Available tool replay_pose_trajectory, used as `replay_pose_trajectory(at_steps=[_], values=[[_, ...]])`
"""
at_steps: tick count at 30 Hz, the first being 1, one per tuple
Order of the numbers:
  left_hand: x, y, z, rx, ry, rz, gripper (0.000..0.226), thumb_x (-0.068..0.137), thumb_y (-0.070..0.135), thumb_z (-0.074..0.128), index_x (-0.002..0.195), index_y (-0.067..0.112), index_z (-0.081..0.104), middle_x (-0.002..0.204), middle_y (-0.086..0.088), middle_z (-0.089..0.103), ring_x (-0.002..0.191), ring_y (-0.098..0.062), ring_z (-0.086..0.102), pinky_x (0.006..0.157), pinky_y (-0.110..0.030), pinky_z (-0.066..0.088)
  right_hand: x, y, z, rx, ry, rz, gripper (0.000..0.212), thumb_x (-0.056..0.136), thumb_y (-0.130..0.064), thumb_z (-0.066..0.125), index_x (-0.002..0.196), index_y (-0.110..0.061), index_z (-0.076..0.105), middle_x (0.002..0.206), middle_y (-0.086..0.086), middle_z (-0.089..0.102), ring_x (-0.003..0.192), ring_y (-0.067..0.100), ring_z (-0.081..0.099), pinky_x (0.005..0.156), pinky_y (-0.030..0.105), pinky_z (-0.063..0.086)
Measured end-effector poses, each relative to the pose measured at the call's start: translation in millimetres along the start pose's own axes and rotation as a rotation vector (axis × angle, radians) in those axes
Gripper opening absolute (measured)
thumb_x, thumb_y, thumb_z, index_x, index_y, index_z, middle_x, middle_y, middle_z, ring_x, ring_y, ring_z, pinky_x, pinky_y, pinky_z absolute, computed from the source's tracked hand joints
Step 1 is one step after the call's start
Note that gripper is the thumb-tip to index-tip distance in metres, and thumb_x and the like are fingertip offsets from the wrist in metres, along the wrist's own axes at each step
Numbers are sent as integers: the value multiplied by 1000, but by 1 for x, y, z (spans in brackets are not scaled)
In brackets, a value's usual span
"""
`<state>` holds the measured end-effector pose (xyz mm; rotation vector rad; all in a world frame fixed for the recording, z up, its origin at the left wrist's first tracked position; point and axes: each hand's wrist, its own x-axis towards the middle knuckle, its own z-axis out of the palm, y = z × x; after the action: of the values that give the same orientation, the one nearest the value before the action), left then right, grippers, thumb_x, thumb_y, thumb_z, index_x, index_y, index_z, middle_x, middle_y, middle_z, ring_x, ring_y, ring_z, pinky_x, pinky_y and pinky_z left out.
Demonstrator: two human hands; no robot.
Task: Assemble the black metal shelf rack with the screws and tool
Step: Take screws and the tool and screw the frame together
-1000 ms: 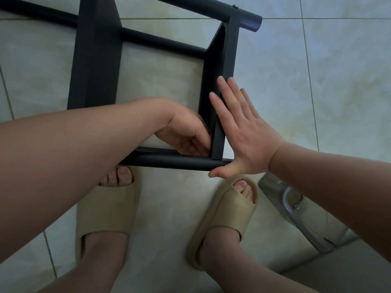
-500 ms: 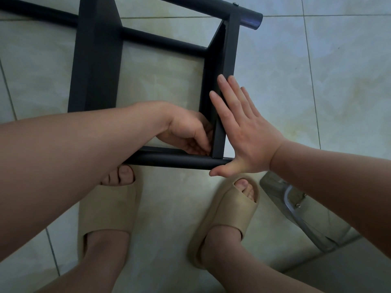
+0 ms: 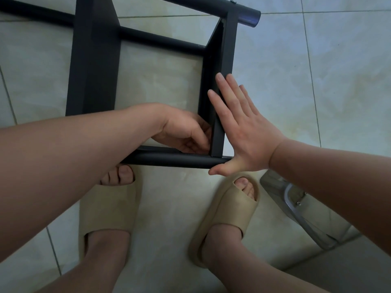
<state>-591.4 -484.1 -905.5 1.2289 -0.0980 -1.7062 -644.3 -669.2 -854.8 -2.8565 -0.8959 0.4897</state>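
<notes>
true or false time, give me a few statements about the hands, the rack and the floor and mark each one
1. The right hand lies flat, fingers straight, against a side panel of the black rack. True.
2. The left hand is raised clear of the rack. False: it is curled inside the rack, at the corner where that panel meets the near tube.
3. Both feet wear beige slides. True.
4. The rack stands on a wooden table. False: it lies on a tiled floor.

Pale tiled floor (image 3: 317, 81) — black shelf rack (image 3: 95, 60), tan slippers (image 3: 108, 208), chrome frame (image 3: 296, 210)
</notes>
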Motion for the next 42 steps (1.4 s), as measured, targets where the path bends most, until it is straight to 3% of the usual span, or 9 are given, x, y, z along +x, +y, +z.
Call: replay_pose_trajectory(at_steps=[3,10,17,27,37,42], values=[[0,8,-1,53,-4,-77,12,94,5,59,101,6,68,85,-7,71,73,-14,68,68,-21,55,1,0,0,0,3,-1,139,69,-94,48,159,4,9,166,30,-1,154,46,-6,125,61,7],[3,27,-1,207,80,-183,7,90,6,65,92,9,71,71,-1,68,64,-11,63,64,-20,54,1,0,0,4,10,-2,139,69,-95,47,159,5,10,165,31,-1,154,47,-6,125,61,7],[3,22,0,145,58,-210,13,92,6,61,86,10,71,72,-1,70,65,-11,64,70,-22,52,1,0,1,2,10,-6,140,69,-94,49,159,6,11,165,32,1,154,47,-4,124,62,9],[5,25,1,150,50,-180,10,91,0,61,93,6,69,80,-7,67,70,-14,63,73,-25,54,1,1,2,8,24,-8,139,69,-95,48,159,5,11,165,31,1,154,48,-4,124,62,9],[4,21,1,130,49,-119,26,90,-6,58,115,-4,66,98,-16,66,77,-18,65,79,-28,55,1,1,2,-2,13,-8,139,69,-95,47,159,5,10,165,31,0,154,47,-5,124,62,9],[3,19,-1,101,14,-136,17,91,-4,57,102,4,69,87,-10,69,74,-16,66,76,-25,55,1,1,2,3,12,-8,139,70,-94,47,159,5,10,165,31,0,154,47,-5,124,62,9]])
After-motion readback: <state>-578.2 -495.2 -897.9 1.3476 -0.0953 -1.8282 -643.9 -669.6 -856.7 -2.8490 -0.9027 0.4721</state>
